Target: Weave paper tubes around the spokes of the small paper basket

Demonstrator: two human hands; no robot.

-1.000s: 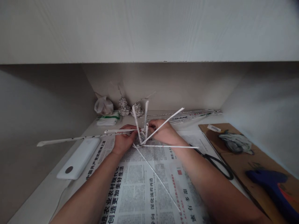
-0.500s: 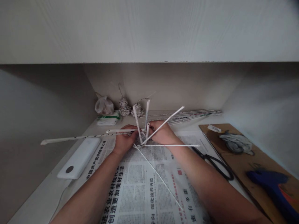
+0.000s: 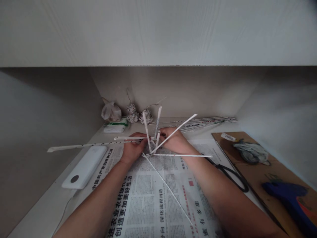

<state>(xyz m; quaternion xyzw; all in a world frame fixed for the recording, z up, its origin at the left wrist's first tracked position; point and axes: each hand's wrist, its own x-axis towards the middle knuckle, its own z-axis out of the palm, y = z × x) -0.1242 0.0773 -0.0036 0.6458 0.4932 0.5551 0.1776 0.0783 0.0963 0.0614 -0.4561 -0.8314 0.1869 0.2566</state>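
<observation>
Rolled newspaper tubes point(image 3: 178, 131) fan out in several directions from a small woven base point(image 3: 150, 152) between my hands. My left hand point(image 3: 133, 147) is closed in a pinch on the left side of this paper-tube weaving, where two tubes stick out to the left. On the far right side my right hand point(image 3: 169, 138) is also closed, its fingertips at the weaving behind the upright tubes. One thin twisted strand point(image 3: 168, 186) trails from the base toward me. The exact spot that each set of fingertips grips is partly hidden.
Newspaper point(image 3: 148, 205) covers the tabletop. A white power bank point(image 3: 85, 167) with a cable lies left; black scissors point(image 3: 230, 173) and a board point(image 3: 247, 178) with a blue glue gun point(image 3: 284, 195) lie right. Woven gourd shapes point(image 3: 133, 114) and spare tubes point(image 3: 210, 121) are at the back, under a shelf point(image 3: 158, 36).
The view has shifted slightly, moving everything a little to the right. Both hands keep nearly the same hold on the weaving.
</observation>
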